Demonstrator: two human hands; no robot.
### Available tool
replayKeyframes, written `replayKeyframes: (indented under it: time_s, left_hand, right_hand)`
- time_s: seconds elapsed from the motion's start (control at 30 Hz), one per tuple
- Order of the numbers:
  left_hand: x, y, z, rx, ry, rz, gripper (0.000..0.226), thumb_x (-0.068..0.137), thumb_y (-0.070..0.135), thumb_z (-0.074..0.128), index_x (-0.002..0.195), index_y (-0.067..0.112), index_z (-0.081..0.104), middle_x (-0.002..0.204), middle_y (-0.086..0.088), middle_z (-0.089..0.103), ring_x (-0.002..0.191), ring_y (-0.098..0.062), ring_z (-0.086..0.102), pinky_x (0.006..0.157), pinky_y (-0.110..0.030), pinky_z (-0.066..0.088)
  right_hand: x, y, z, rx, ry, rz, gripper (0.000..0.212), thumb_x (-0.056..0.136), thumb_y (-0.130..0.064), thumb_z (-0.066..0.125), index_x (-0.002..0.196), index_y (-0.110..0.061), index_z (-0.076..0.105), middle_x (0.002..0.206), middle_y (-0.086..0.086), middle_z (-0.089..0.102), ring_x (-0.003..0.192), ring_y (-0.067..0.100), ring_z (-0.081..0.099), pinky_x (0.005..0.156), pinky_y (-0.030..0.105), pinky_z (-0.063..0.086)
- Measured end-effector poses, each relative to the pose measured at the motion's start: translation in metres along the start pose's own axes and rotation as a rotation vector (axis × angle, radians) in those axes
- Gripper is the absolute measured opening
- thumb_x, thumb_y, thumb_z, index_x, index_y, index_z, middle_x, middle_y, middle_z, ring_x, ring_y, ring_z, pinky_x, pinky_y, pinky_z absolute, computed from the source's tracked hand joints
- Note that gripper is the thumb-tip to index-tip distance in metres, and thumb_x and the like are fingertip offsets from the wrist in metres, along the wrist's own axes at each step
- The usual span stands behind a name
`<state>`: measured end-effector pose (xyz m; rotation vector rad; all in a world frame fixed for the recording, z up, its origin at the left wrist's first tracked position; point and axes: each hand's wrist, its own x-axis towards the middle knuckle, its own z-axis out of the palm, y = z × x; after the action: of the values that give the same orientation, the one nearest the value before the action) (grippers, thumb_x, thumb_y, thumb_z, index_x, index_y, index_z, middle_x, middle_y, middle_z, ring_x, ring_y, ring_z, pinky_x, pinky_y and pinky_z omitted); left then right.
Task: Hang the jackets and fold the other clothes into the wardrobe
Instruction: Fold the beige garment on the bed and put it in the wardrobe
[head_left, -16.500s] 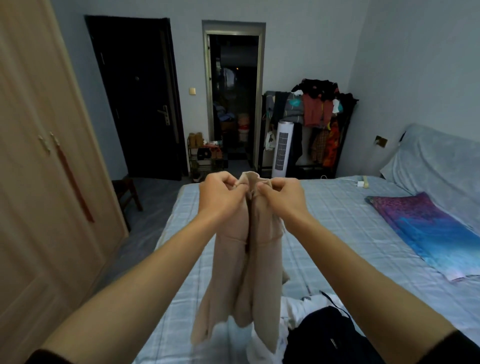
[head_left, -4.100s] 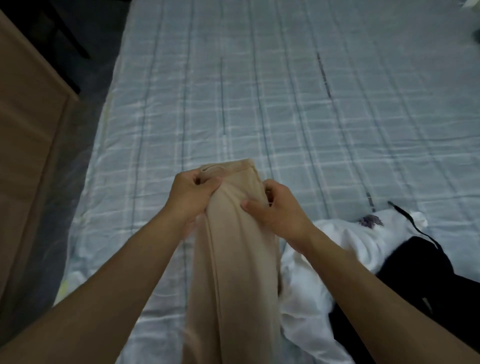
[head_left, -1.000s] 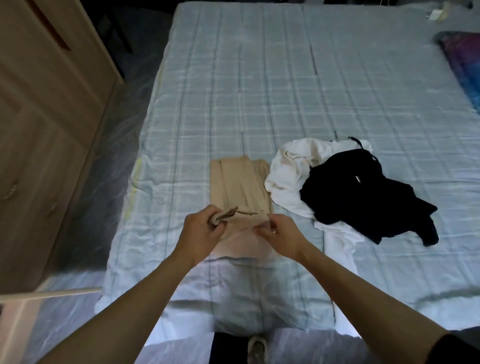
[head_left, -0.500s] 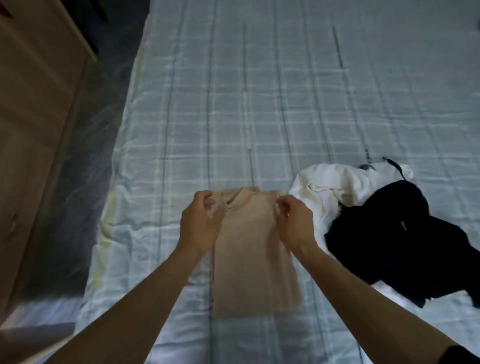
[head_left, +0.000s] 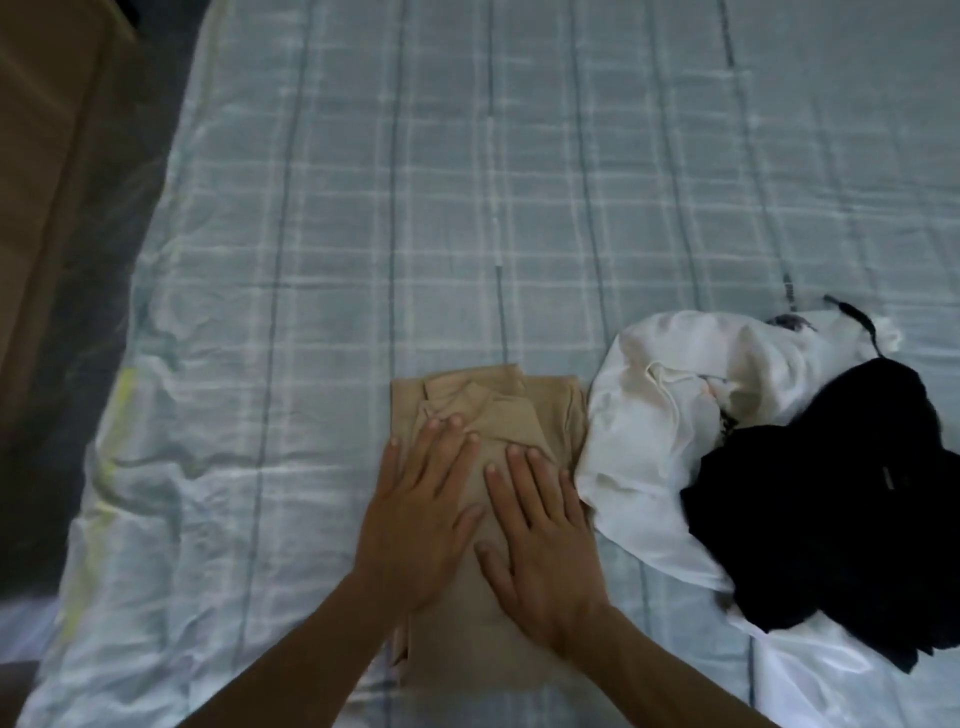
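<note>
Beige top is lying folded on the bed, right beside the white garment and black garment, and the left hand and right hand are pressing flat on it side by side, fingers straight, probably squashing the fold so it's not springing open.

beige folded garment: middle hidden under left hand and right hand | white garment: 4 o'clock side buried beneath black garment | black garment: cut by frame edge at 3 o'clock | grey mark on it: too small to identify | wardrobe, 10 o'clock: blurred, cut by edge
</note>
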<state>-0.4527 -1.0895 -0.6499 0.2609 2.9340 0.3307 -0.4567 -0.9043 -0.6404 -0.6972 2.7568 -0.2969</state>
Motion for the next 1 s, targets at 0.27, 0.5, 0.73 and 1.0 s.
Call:
replayKeyframes:
  time_s: [0.27, 0.5, 0.73, 1.0]
  left_hand:
    - [0.006, -0.009, 0.022, -0.002, 0.092, 0.023, 0.068, 0.097, 0.051, 0.036, 0.157, 0.02, 0.024, 0.166, -0.004, 0.016, 0.153, -0.024, 0.012, 0.121, -0.055, 0.014]
    - [-0.046, 0.004, -0.014, -0.156, 0.073, 0.068, 0.062, 0.095, 0.053, 0.049, 0.147, 0.019, 0.045, 0.165, -0.007, 0.018, 0.152, -0.026, 0.016, 0.121, -0.053, 0.018]
    - [-0.139, 0.029, -0.003, -0.21, 0.006, 0.183, 0.074, 0.077, 0.039, 0.08, 0.141, 0.011, 0.055, 0.153, -0.004, 0.043, 0.142, -0.024, 0.041, 0.115, -0.046, 0.036]
    - [-0.133, 0.048, -0.023, -0.282, 0.116, 0.087, 0.046, 0.069, 0.0, 0.083, 0.113, 0.001, 0.071, 0.117, -0.013, 0.071, 0.107, -0.034, 0.068, 0.097, -0.045, 0.052]
  right_hand:
    - [0.006, 0.01, 0.016, 0.013, 0.094, -0.054, 0.076, 0.094, -0.055, 0.039, 0.158, -0.022, 0.015, 0.166, 0.007, 0.009, 0.153, 0.026, 0.004, 0.12, 0.051, 0.018]
    - [-0.036, -0.002, 0.001, -0.04, 0.068, -0.084, 0.063, 0.099, -0.05, 0.032, 0.154, -0.019, 0.03, 0.164, 0.008, 0.016, 0.153, 0.028, 0.008, 0.119, 0.054, 0.017]
    - [-0.114, 0.008, 0.005, -0.014, 0.038, -0.244, 0.088, 0.081, -0.054, 0.069, 0.152, -0.015, 0.035, 0.161, 0.01, 0.027, 0.151, 0.028, 0.019, 0.119, 0.05, 0.026]
    - [-0.107, -0.011, -0.018, 0.021, 0.199, -0.185, 0.056, 0.059, -0.008, 0.085, 0.113, -0.009, 0.073, 0.12, 0.013, 0.07, 0.111, 0.03, 0.067, 0.082, 0.04, 0.06]
